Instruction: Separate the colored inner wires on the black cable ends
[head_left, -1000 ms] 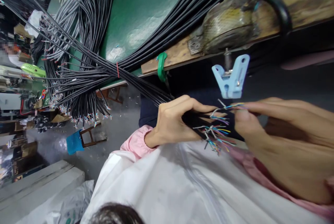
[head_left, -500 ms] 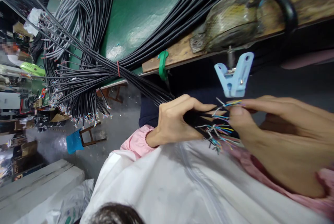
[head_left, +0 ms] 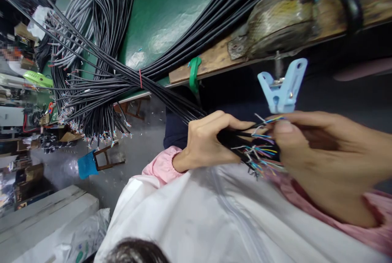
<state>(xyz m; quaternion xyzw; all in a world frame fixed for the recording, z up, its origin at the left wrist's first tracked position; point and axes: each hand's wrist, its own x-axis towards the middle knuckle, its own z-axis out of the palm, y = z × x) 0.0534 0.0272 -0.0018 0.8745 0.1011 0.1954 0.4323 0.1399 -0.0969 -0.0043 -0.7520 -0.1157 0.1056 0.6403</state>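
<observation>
My left hand (head_left: 211, 138) is wrapped round a bundle of black cables (head_left: 180, 105) near their stripped ends. Thin coloured wires (head_left: 260, 152) fan out of the cable ends to the right of that hand. Thumb and forefinger of my right hand (head_left: 318, 148) pinch a few of these wires at the top of the bundle. Just above the right fingertips a light blue clip (head_left: 283, 87) hangs from a metal rod under a wrapped, dirty device (head_left: 280, 18). A red band (head_left: 140, 78) circles the bundle farther left.
A green table (head_left: 162, 14) carries more black cables and grey cables (head_left: 72, 22). A green clamp (head_left: 194, 74) grips the wooden board (head_left: 214, 61) at its edge. On the floor at left stands a stool with a blue seat (head_left: 87, 165), with white boxes (head_left: 49, 218) nearer.
The device, clip and board appear slightly farther right in view. My right hand has shifted slightly right, its pinch still on the wires; my left hand keeps its hold.
</observation>
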